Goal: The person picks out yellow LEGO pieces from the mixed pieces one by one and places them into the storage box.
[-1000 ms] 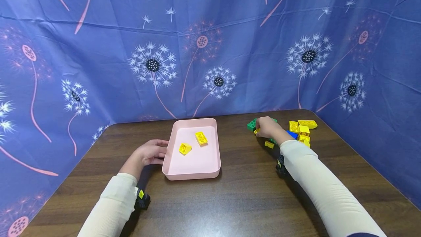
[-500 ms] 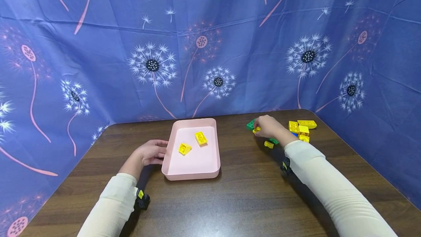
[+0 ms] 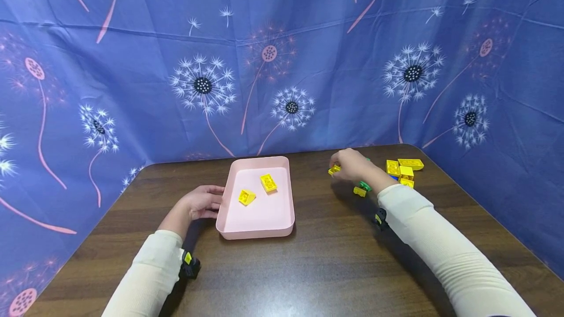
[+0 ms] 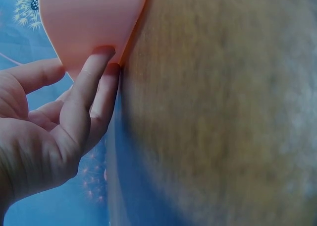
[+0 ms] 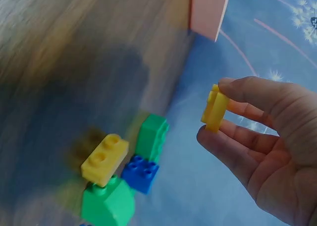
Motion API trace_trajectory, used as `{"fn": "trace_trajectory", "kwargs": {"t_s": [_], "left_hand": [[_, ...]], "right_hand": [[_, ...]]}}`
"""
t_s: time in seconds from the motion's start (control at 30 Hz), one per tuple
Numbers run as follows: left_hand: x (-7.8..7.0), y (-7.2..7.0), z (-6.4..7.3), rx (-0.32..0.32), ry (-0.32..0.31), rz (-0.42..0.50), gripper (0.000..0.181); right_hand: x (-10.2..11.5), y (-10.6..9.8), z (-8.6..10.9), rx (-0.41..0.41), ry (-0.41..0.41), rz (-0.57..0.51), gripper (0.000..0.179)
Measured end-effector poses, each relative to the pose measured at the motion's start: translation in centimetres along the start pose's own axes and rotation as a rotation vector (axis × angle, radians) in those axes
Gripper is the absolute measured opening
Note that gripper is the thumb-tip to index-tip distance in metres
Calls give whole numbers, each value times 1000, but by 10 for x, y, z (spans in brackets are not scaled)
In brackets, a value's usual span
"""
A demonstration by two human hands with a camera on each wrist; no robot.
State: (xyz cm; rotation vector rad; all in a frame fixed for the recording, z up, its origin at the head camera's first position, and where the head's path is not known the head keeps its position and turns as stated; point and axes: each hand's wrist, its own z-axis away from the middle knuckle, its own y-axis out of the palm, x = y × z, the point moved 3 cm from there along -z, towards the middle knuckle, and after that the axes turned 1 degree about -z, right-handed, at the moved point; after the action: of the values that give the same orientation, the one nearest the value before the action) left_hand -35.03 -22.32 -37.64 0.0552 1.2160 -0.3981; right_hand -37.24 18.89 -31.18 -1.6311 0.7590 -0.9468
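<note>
My right hand (image 3: 352,164) pinches a small yellow toy brick (image 5: 215,109) between thumb and fingertips, raised above the table at the back right. Below it in the right wrist view lie a yellow brick (image 5: 105,159), a blue brick (image 5: 140,173) and two green bricks, one of them a sloped green brick (image 5: 109,201). A pink tray (image 3: 255,234) stands mid-table with two yellow bricks inside, one a sloped yellow brick (image 3: 246,197) and the other a rectangular brick (image 3: 269,183). Against the tray's left wall rest the loosely extended fingers of my left hand (image 3: 203,203).
To the right of my right hand, a group of yellow bricks (image 3: 406,172) sits near the table's back right corner, a bit of blue among them. A blue dandelion-print cloth (image 3: 343,77) hangs behind the brown wooden table (image 3: 282,278).
My right hand has lifted the yellow brick up from the pile and shifted slightly left and back with it. The left hand stays at the tray.
</note>
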Motion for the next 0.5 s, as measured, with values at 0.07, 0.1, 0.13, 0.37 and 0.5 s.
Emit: {"fn": "trace_trajectory", "kwargs": {"t_s": [0.07, 0.1, 0.13, 0.37, 0.5], "left_hand": [[0, 0, 0, -2, -2, 4, 56], [1, 1, 1, -4, -4, 7, 56], [1, 1, 1, -3, -5, 7, 56], [3, 2, 0, 6, -3, 8, 56], [1, 0, 0, 7, -2, 6, 57]], "right_hand": [[6, -1, -2, -7, -24, -2, 19], [8, -1, -3, -8, -36, -2, 19], [11, -1, -4, -9, -43, -3, 18], [32, -6, -12, -21, -106, -10, 17], [43, -8, -18, -28, -128, 6, 16]]}}
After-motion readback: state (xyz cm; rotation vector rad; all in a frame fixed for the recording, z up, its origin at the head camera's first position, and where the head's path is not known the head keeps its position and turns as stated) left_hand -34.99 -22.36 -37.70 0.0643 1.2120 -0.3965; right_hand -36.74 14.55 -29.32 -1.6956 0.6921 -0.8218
